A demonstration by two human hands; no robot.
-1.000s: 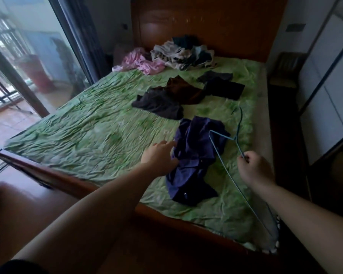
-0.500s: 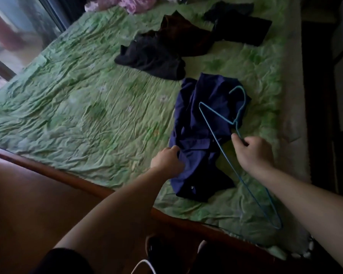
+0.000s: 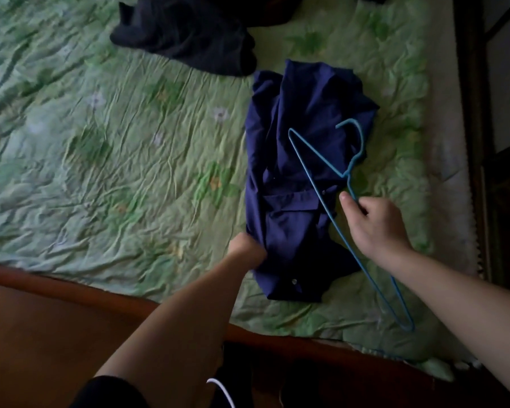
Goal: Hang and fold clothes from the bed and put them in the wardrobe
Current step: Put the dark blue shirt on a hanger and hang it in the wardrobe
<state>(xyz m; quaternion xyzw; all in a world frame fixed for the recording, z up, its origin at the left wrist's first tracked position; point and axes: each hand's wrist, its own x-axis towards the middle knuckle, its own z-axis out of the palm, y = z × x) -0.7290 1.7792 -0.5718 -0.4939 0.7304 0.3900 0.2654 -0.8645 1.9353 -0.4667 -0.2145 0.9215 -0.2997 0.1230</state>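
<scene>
The right hand (image 3: 374,228) has its fingers (image 3: 346,200) curled round the neck of a blue hanger (image 3: 321,184), held over a crumpled navy shirt (image 3: 301,142). The left hand (image 3: 246,250) grips the shirt's near left edge. The shirt lies on the bed (image 3: 100,148), just beside a dark garment (image 3: 189,33).
</scene>
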